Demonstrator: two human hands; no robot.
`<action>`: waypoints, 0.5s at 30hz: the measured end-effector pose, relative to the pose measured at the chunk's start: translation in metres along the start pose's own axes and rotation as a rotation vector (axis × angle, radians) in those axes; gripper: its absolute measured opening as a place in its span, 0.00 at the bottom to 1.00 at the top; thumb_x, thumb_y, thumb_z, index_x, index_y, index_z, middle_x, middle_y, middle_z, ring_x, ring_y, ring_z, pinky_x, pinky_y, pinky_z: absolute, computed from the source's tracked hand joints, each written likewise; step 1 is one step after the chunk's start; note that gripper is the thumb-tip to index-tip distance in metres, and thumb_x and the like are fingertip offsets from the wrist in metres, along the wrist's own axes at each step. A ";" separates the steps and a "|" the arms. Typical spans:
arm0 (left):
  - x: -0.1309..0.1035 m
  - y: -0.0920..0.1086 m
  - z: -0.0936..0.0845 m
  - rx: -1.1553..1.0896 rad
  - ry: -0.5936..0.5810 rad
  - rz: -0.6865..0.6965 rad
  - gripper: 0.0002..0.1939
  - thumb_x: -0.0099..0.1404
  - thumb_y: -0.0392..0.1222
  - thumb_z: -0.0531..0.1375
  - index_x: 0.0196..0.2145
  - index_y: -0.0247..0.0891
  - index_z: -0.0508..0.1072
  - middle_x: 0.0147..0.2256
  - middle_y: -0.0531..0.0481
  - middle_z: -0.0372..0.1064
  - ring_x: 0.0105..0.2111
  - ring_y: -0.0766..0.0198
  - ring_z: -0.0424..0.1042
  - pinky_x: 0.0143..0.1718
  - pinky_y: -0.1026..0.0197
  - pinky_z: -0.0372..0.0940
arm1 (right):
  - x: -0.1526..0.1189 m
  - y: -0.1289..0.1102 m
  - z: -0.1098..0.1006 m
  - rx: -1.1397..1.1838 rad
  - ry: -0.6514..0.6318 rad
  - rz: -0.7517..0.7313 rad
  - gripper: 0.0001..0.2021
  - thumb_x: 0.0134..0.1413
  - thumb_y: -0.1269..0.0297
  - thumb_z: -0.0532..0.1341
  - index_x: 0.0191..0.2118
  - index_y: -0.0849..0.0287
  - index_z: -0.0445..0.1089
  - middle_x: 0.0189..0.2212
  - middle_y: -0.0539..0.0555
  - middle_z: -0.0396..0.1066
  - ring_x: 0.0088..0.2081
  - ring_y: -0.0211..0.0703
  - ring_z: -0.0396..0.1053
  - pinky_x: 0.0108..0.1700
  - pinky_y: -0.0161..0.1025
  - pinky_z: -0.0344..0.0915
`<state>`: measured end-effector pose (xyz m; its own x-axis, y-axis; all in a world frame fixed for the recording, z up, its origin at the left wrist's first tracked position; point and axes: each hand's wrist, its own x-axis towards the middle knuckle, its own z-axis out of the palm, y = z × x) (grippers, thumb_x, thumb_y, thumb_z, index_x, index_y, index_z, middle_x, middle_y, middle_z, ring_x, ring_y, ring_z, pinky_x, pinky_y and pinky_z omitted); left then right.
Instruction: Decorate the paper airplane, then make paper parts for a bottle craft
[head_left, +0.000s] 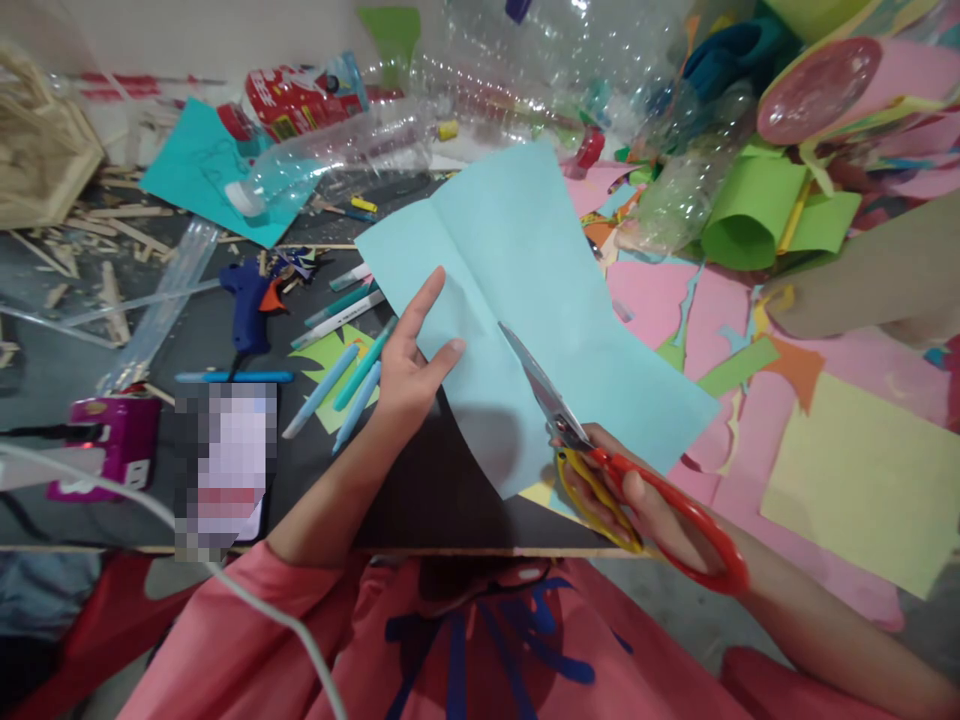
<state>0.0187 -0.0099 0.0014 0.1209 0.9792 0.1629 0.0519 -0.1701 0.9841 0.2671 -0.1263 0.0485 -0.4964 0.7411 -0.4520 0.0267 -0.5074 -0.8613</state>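
A large sheet of light blue paper [525, 250] with a crease and curved edges lies in front of me. My left hand [416, 365] is at its left edge, forefinger and thumb spread over the paper; its other fingers are mostly hidden. In my right hand [637, 505] is a pair of scissors [555, 400] with one red and one yellow handle loop. The blades look nearly closed and point up and left over the sheet, close to the crease. I cannot tell whether they touch it.
Felt-tip pens [322, 390], a blue glue gun [247, 305] and a phone [232, 460] lie to the left. Plastic bottles [337, 150] fill the back. Pink paper scraps [652, 300] and a yellow sheet [862, 480] cover the right. A white cable [247, 600] crosses the lower left.
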 end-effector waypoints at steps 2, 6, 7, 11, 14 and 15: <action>0.000 -0.001 -0.001 0.011 -0.007 0.007 0.34 0.62 0.57 0.65 0.63 0.54 0.62 0.66 0.60 0.56 0.70 0.51 0.46 0.73 0.48 0.46 | 0.001 0.001 0.000 0.040 -0.006 0.037 0.31 0.55 0.30 0.51 0.47 0.55 0.59 0.23 0.44 0.54 0.18 0.30 0.46 0.17 0.30 0.45; 0.001 -0.002 -0.002 0.018 -0.014 0.025 0.33 0.63 0.56 0.64 0.63 0.54 0.62 0.67 0.60 0.56 0.70 0.51 0.47 0.72 0.48 0.47 | 0.003 -0.003 0.003 0.084 0.014 0.104 0.33 0.50 0.29 0.56 0.47 0.54 0.56 0.21 0.40 0.52 0.17 0.27 0.43 0.16 0.27 0.42; 0.001 -0.002 -0.002 0.022 -0.017 0.031 0.33 0.63 0.56 0.64 0.63 0.53 0.62 0.67 0.60 0.56 0.70 0.51 0.48 0.72 0.48 0.48 | 0.003 -0.004 0.003 0.086 0.021 0.113 0.33 0.49 0.28 0.56 0.47 0.54 0.56 0.21 0.40 0.52 0.17 0.26 0.42 0.15 0.27 0.42; 0.001 -0.003 -0.003 0.032 -0.031 0.051 0.33 0.64 0.55 0.64 0.64 0.52 0.61 0.67 0.57 0.55 0.69 0.51 0.51 0.71 0.49 0.50 | 0.003 0.000 0.004 0.077 0.040 0.099 0.32 0.50 0.30 0.57 0.46 0.53 0.55 0.20 0.39 0.52 0.16 0.26 0.42 0.14 0.26 0.42; 0.001 -0.002 -0.003 0.031 -0.027 0.052 0.33 0.63 0.54 0.64 0.64 0.52 0.62 0.67 0.55 0.55 0.69 0.49 0.51 0.70 0.48 0.50 | 0.003 0.004 0.002 0.073 0.048 0.097 0.31 0.51 0.31 0.58 0.47 0.53 0.56 0.22 0.40 0.51 0.18 0.26 0.43 0.15 0.26 0.44; 0.001 -0.002 -0.002 0.025 -0.020 0.051 0.33 0.63 0.55 0.65 0.63 0.52 0.63 0.67 0.54 0.56 0.69 0.49 0.51 0.70 0.47 0.50 | 0.002 0.005 0.002 0.071 0.058 0.097 0.31 0.50 0.31 0.58 0.46 0.53 0.57 0.23 0.41 0.51 0.18 0.26 0.43 0.16 0.27 0.44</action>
<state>0.0163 -0.0083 -0.0001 0.1436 0.9669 0.2111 0.0697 -0.2227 0.9724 0.2645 -0.1278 0.0438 -0.4436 0.7099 -0.5471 0.0103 -0.6063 -0.7951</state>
